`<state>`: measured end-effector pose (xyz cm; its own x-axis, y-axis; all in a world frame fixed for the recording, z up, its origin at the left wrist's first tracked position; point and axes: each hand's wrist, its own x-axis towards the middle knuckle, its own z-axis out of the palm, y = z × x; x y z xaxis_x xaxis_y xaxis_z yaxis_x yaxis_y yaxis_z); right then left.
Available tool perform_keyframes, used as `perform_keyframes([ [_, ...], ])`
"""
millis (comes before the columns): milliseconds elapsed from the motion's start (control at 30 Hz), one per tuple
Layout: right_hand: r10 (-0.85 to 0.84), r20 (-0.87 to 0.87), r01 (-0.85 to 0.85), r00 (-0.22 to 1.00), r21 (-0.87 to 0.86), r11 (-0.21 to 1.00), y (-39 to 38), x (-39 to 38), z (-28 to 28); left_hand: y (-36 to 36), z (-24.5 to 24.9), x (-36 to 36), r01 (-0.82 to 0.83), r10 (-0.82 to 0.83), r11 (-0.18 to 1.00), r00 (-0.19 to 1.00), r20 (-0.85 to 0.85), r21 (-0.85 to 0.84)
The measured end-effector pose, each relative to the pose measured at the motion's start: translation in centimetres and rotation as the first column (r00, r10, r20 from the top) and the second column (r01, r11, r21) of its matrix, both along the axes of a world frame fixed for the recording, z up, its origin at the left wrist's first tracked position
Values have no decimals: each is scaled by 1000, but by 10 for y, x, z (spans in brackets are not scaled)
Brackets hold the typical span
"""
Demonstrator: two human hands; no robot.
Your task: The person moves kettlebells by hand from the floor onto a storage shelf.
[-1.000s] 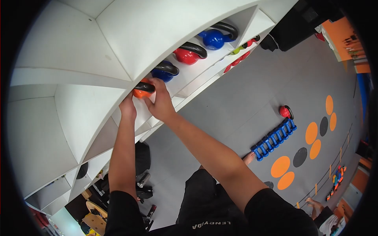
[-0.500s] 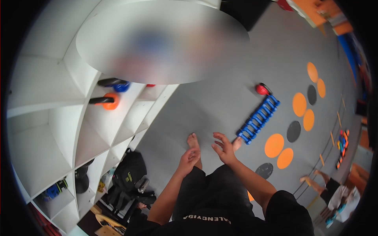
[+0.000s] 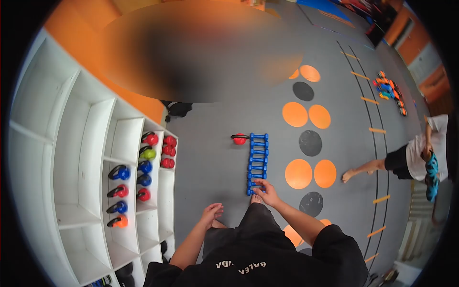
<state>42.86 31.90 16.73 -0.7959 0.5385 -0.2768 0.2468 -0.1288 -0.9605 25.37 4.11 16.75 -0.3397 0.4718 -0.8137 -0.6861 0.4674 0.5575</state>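
Observation:
My left hand (image 3: pixel 212 214) hangs in the air in front of my body, fingers loosely stretched out, with nothing in it. Above the near end of a row of blue dumbbells (image 3: pixel 258 160), as seen from the head, is my right hand (image 3: pixel 267 193). Its fingers are apart and hold nothing; it hides part of the nearest dumbbell. The row runs away from my bare foot (image 3: pixel 256 198) along the grey floor. Beside the far end of the row stands a red kettlebell (image 3: pixel 240 139) with a black handle.
On the left a white shelf (image 3: pixel 86 167) holds several kettlebells (image 3: pixel 120 191) and red weights (image 3: pixel 168 150). Orange floor circles (image 3: pixel 298 174) lie right of the dumbbells. Farther right a person (image 3: pixel 406 150) carries teal objects (image 3: pixel 431 177); colourful gear (image 3: pixel 391 91) lies behind.
My view has swung away from the shelf, and the dumbbell row now lies straight ahead. My hands have moved farther apart, both staying without anything in them. The person has come nearer, upright.

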Motion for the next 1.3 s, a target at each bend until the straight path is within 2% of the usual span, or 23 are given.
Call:
perform_keyframes([
  [100, -82, 116, 97, 990, -127, 987, 34, 34, -10, 36, -17, -2, -68, 73, 997, 987, 141, -40],
  [200, -276, 137, 305, 951, -285, 909, 54, 50, 1, 66, -28, -1, 82, -83, 987, 996, -5, -135],
  [300, -364, 157, 396, 918, -328, 857, 65, 51, -7, 88, -32, -5, 150, -147, 984, 989, 30, -98],
  [433, -443, 194, 483, 875, -364, 796, 59, 35, -13, 104, -32, -16, 147, -143, 987, 988, 63, -70],
  [567, -444, 171, 476, 879, -335, 813, 45, 8, -17, 99, -41, -37, 107, -92, 989, 986, 140, -106],
  [767, -375, 327, 469, 868, -288, 835, 36, -34, -13, 87, -110, -95, 50, -30, 990, 988, 154, -129],
  [867, -323, 351, 419, 879, -244, 874, 51, -67, -25, 81, -121, -124, -39, 65, 988, 984, 168, -152],
  [967, -273, 382, 372, 883, -214, 903, 67, -92, -59, 78, -129, -145, -113, 145, 969, 980, 138, -220],
  [1000, -261, 396, 362, 881, -208, 909, 76, -104, -71, 80, -136, -150, -121, 156, 964, 978, 135, -237],
  [1033, -247, 403, 322, 881, -129, 938, 85, -113, -85, 83, -146, -154, -127, 165, 958, 977, 133, -256],
  [1100, -227, 405, 301, 886, -129, 945, 104, -131, -127, 91, -170, -157, -120, 152, 958, 982, 108, -259],
  [1167, -195, 454, 296, 870, -162, 941, 131, -155, -169, 104, -200, -159, -100, 126, 958, 989, 83, -269],
  [1233, -209, 493, 369, 845, -253, 894, 159, -188, -215, 124, -244, -157, -79, 99, 956, 993, 59, -281],
  [1267, -231, 508, 411, 830, -277, 868, 173, -200, -247, 137, -271, -154, -104, 122, 958, 991, 51, -268],
  [1300, -240, 489, 429, 839, -321, 845, 189, -205, -306, 149, -299, -157, -122, 137, 958, 990, 40, -258],
])
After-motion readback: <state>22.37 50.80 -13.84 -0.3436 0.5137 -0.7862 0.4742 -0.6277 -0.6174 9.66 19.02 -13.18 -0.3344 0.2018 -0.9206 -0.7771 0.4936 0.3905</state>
